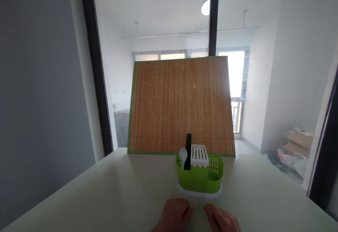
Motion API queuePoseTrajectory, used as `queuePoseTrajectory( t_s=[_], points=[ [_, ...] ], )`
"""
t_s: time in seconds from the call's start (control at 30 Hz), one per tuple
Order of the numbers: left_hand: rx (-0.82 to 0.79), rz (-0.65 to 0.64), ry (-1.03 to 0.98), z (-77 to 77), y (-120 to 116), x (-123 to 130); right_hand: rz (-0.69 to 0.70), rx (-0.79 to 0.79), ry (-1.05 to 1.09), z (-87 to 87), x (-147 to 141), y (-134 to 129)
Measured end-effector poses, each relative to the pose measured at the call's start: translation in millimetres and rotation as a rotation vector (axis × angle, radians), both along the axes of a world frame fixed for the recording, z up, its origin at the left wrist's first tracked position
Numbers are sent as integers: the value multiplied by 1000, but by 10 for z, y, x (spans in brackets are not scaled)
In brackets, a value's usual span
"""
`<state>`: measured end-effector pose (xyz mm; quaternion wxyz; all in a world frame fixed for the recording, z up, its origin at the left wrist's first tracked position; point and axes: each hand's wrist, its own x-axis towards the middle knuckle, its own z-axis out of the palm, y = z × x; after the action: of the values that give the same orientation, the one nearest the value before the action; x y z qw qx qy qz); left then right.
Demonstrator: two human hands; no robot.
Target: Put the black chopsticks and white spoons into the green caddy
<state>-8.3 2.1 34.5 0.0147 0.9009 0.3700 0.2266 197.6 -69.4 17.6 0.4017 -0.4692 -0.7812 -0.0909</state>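
Observation:
A green utensil caddy (195, 179) on a white base stands upright on the table, just beyond my two hands. In its left part are white spoons (183, 156) and several black chopsticks (188, 147). A white slotted rack (199, 155) sits on top, at the middle. The lower right compartment has a pierced back wall. My left hand (176, 213) rests on the table, its fingers curled in, with nothing seen in it. Beside it, with a small gap between, my right hand (221, 218) is also curled and shows nothing held. Neither hand touches the caddy.
Behind the caddy, a brown bamboo mat with a green edge (182, 105) leans upright at the back of the pale table (111, 193). A glass partition with dark frames (99, 66) stands beyond. Cardboard boxes and bags (298, 144) lie past it on the right.

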Motion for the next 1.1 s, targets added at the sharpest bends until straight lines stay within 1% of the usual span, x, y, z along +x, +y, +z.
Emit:
queuePoseTrajectory(
  t_s=[0.03, 0.1, 0.2, 0.27, 0.37, 0.47, 0.57, 0.67, 0.77, 0.83, 0.97, 1.1],
  points=[
    [-62, -15, 48, -91, -29, -5, -3, -18, 15, -8, -3, 3],
    [-159, 18, 72, -185, -35, -9, -6, -49, 40, -13, -7, 7],
    [-232, 71, 55, -198, 20, -2, -17, -92, 50, -35, -6, 22],
    [-246, 49, 70, -202, 56, 3, -51, -112, 62, -81, -5, 43],
    [-225, 16, 82, -253, 84, 4, -116, -115, 79, -160, -8, 70],
    [-213, -8, 84, -296, 89, 6, -163, -112, 14, -169, 3, 64],
    [-232, -10, 83, -285, 88, 16, -240, -78, -85, -74, 41, 54],
    [-276, -5, 61, -252, 95, 26, -368, -46, -113, 91, 74, 89],
    [-315, -10, 50, -237, 108, 27, -514, -77, -131, 255, 72, 179],
    [-317, -11, 48, -230, 112, 24, -575, -98, -187, 330, 60, 257],
    [-327, -9, 67, -194, 101, 18, -607, -129, -291, 382, 45, 388],
    [-342, -13, 78, -176, 109, 20, -611, -116, -322, 392, 42, 434]
  ],
)
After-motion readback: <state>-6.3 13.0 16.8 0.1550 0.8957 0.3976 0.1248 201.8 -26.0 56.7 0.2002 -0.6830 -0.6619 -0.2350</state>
